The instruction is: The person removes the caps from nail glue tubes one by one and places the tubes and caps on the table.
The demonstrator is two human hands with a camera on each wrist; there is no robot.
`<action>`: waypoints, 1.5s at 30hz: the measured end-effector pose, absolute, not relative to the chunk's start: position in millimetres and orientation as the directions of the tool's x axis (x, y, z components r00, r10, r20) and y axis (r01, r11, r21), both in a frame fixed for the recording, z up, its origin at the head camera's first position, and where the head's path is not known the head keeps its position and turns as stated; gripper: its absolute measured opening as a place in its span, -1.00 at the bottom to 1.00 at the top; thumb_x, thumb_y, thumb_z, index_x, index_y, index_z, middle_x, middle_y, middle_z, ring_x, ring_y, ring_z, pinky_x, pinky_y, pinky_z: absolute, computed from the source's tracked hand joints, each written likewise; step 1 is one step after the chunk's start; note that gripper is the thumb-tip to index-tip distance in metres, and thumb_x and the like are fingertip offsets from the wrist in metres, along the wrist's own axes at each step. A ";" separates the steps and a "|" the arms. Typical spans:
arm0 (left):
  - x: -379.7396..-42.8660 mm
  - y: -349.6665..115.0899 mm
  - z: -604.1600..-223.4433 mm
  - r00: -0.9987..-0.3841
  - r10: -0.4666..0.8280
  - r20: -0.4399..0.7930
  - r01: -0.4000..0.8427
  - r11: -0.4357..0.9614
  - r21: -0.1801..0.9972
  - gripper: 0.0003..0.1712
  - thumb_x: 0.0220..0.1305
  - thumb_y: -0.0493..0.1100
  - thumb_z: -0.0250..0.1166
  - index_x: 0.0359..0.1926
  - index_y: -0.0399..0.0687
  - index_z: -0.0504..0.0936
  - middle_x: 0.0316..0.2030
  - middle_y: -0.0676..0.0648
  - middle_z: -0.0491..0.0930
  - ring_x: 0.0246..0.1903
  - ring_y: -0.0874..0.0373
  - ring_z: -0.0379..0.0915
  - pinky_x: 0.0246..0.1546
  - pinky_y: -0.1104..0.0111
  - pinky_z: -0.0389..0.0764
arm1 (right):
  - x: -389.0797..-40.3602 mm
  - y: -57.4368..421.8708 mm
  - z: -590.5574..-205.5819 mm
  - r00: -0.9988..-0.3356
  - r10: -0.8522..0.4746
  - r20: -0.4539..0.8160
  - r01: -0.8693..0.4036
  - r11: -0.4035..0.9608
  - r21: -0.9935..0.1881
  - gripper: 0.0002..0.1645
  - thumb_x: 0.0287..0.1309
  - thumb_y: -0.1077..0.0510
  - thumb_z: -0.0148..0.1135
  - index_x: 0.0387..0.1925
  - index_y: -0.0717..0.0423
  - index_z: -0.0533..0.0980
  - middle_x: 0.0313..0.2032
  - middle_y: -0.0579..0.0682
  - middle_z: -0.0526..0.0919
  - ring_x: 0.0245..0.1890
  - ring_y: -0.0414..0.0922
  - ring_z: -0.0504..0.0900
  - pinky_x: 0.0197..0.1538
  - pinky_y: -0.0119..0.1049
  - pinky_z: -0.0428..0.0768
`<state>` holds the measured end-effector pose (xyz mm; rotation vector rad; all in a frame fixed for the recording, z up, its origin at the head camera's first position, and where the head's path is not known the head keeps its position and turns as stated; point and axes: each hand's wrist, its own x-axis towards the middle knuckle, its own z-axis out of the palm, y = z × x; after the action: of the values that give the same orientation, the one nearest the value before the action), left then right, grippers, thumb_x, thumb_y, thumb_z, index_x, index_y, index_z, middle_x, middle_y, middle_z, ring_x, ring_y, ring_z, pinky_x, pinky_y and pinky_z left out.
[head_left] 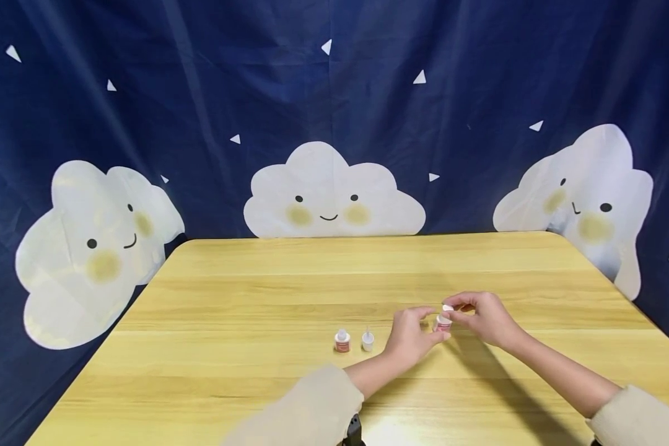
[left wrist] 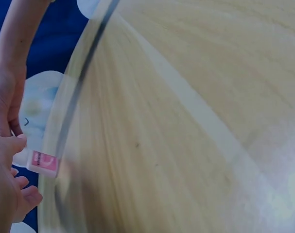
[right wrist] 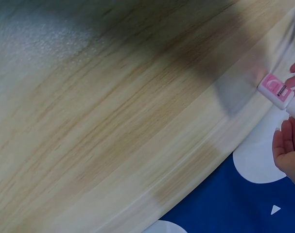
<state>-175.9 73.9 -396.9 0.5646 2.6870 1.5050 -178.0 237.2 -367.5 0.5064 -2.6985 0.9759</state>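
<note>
In the head view my left hand (head_left: 409,337) is around a small white bottle (head_left: 443,324) with a pink label, its thumb and fingers at the bottle's sides. My right hand (head_left: 490,319) comes from the right and pinches the white cap (head_left: 448,308) at the bottle's top. The left wrist view shows the labelled bottle (left wrist: 43,163) beside the fingers of my left hand (left wrist: 6,179). In the right wrist view the bottle (right wrist: 276,91) sits at the right edge, with the curled fingers of my right hand (right wrist: 290,150) just below its top.
Left of my hands, a second small bottle (head_left: 342,342) with a reddish label stands upright on the wooden table (head_left: 228,359). Beside it is a small white piece (head_left: 367,341) with a thin tip pointing up. A dark blue curtain (head_left: 201,93) with cloud faces hangs behind.
</note>
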 end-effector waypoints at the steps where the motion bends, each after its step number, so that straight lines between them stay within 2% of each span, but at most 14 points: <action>1: -176.5 75.2 -398.8 -0.935 0.311 0.171 0.308 0.471 0.826 -0.48 -0.04 -0.16 0.46 -0.01 -0.23 0.59 -0.03 -0.14 0.62 0.04 0.07 0.53 0.04 0.41 0.56 | -178.1 237.1 -367.3 -0.916 -0.241 0.321 -0.391 0.718 -0.576 -0.88 -0.06 0.33 0.35 -0.38 0.29 0.64 -0.41 0.07 0.71 -0.44 -0.45 0.51 -0.30 -0.32 0.65; 7: -181.5 79.0 -407.7 -0.927 0.308 0.213 0.338 0.446 0.829 -0.52 -0.05 -0.19 0.46 -0.05 -0.26 0.61 -0.08 -0.13 0.65 -0.04 0.12 0.58 -0.01 0.48 0.57 | -177.2 236.9 -367.7 -0.913 -0.246 0.325 -0.397 0.716 -0.575 -0.89 -0.04 0.31 0.35 -0.39 0.27 0.65 -0.41 0.06 0.71 -0.44 -0.43 0.52 -0.32 -0.40 0.62; 14: -188.2 81.6 -413.7 -0.907 0.342 0.246 0.367 0.359 0.858 -0.67 -0.03 -0.28 0.43 -0.15 -0.20 0.67 -0.19 -0.06 0.70 -0.17 0.29 0.61 -0.13 0.62 0.57 | -176.1 236.2 -367.3 -0.907 -0.254 0.335 -0.410 0.711 -0.571 -0.90 -0.05 0.28 0.37 -0.41 0.23 0.65 -0.42 0.04 0.71 -0.44 -0.44 0.52 -0.33 -0.42 0.61; 21: -191.2 84.7 -419.1 -0.920 0.310 0.241 0.335 0.298 0.894 -0.72 -0.04 -0.34 0.43 -0.21 -0.27 0.68 -0.26 -0.11 0.71 -0.25 0.25 0.65 -0.23 0.66 0.57 | -176.6 235.6 -367.5 -0.913 -0.250 0.322 -0.399 0.715 -0.575 -0.91 -0.04 0.27 0.37 -0.41 0.22 0.65 -0.42 0.03 0.71 -0.45 -0.45 0.50 -0.33 -0.41 0.61; 45: -193.0 90.3 -422.3 -0.943 0.258 0.212 0.280 0.264 0.923 -0.83 -0.03 -0.38 0.39 -0.32 -0.27 0.71 -0.38 -0.12 0.72 -0.40 0.29 0.66 -0.37 0.73 0.55 | -175.4 234.4 -370.4 -0.913 -0.217 0.347 -0.391 0.709 -0.587 -0.88 -0.05 0.31 0.36 -0.39 0.29 0.63 -0.43 0.07 0.71 -0.46 -0.45 0.51 -0.36 -0.44 0.61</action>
<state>-193.0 90.3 -422.3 0.5344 2.5120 1.8419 -175.4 234.4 -370.4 0.4832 -2.6647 1.0004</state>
